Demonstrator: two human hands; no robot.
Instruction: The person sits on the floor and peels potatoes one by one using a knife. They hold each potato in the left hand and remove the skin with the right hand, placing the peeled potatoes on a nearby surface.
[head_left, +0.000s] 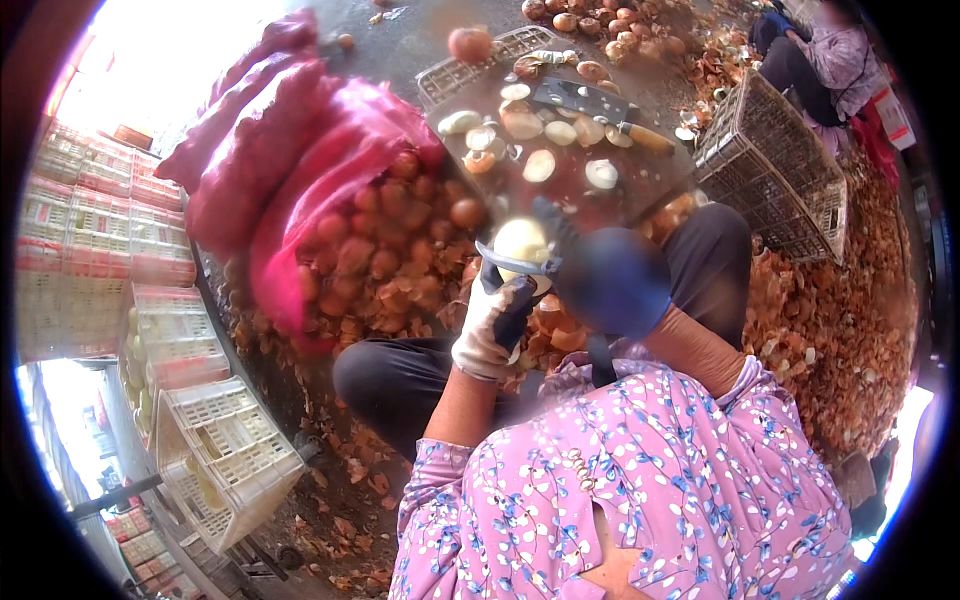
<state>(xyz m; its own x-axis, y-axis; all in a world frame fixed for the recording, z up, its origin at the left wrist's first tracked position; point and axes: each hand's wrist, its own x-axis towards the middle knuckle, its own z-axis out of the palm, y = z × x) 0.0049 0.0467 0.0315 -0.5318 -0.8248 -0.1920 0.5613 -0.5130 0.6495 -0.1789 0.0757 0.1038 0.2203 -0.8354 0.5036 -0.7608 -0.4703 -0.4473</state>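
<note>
My left hand (495, 322), in a white glove with a dark coated palm, holds a pale peeled onion (519, 238) from below. A curved grey blade (514, 264) lies across the onion's near side. Its right end meets my right hand (615, 281), which wears a blue glove and is partly blurred; the tool's handle is hidden. Beyond the hands, a wet board (570, 206) carries several cut onion ends (538, 166) and a cleaver (581, 99) with a wooden handle (649, 138).
At left, a pink mesh sack (255, 165) spills brown onions (360, 251). Loose skins (810, 337) cover the floor. A crate (772, 169) leans at right, near a seated person (832, 67). Stacked crates (82, 217) and a nearer white crate (225, 450) stand at left.
</note>
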